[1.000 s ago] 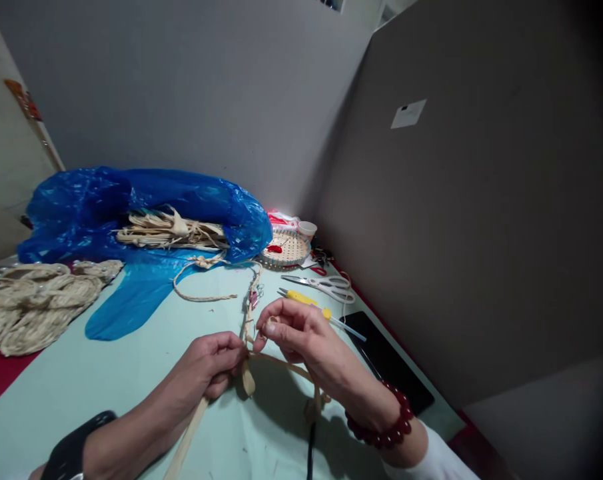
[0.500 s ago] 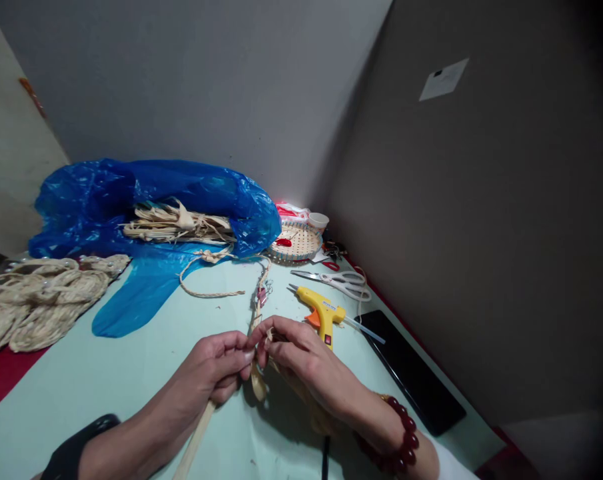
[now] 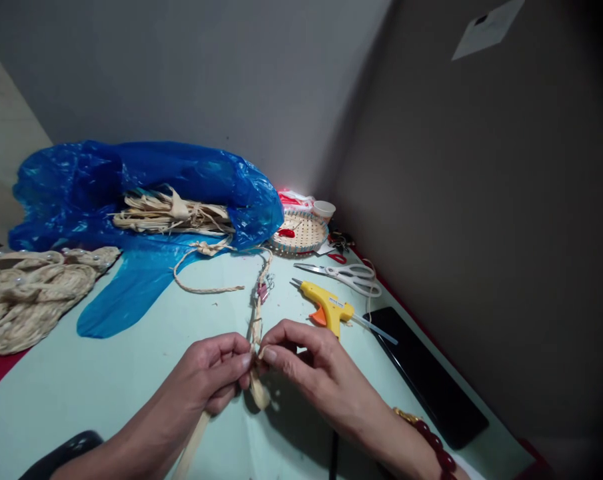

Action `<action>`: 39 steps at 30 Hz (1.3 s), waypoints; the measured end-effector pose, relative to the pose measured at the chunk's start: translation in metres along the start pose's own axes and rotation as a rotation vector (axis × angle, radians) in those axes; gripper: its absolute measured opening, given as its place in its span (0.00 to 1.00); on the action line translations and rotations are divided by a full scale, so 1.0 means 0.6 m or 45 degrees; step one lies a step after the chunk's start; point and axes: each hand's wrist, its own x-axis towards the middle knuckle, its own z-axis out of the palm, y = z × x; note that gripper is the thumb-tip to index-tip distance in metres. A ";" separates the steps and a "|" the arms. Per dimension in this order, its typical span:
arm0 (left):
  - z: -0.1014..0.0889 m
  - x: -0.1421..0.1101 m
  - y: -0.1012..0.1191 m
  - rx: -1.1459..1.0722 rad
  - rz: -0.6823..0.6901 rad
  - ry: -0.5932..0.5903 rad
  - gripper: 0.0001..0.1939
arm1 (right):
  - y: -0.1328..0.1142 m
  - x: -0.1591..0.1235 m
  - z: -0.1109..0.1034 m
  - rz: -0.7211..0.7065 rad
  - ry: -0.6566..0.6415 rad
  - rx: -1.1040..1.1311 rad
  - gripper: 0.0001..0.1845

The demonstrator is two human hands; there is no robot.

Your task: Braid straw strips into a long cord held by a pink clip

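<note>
A pale braid of dried plant strips (image 3: 256, 328) runs away from my hands along the middle of the table, with a small reddish clip (image 3: 262, 292) on it. My left hand (image 3: 215, 373) is closed, thumb and forefinger pinching the braid's near end; a long flat strip (image 3: 193, 443) trails below it. Close beside it, my right hand (image 3: 314, 373) pinches a strand of the same braid between thumb and forefinger. A wider loose strip end (image 3: 259, 395) hangs between the hands. The fingertips hide part of the crossing strands.
A yellow glue gun (image 3: 326, 303), white-handled scissors (image 3: 354, 272) and a black phone-like slab (image 3: 428, 380) lie at right. Behind are a woven basket (image 3: 306, 233) and a blue plastic bag (image 3: 181, 157) holding dried strips (image 3: 156, 215). Woven, pearl-dotted pieces (image 3: 36, 287) lie at left.
My right hand has turned and drawn its fingers into a pinch on the strand beside my left hand. My left hand keeps its pinch. The view has shifted slightly.
</note>
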 end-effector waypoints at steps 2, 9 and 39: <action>0.002 -0.002 0.004 0.011 -0.025 0.025 0.13 | 0.002 0.002 -0.001 0.047 0.050 0.069 0.08; 0.005 -0.003 0.011 0.026 -0.082 0.040 0.16 | 0.006 0.002 0.001 0.197 0.092 0.215 0.08; 0.015 -0.013 0.016 0.199 -0.040 0.048 0.13 | 0.000 0.055 -0.054 -0.236 0.853 0.578 0.13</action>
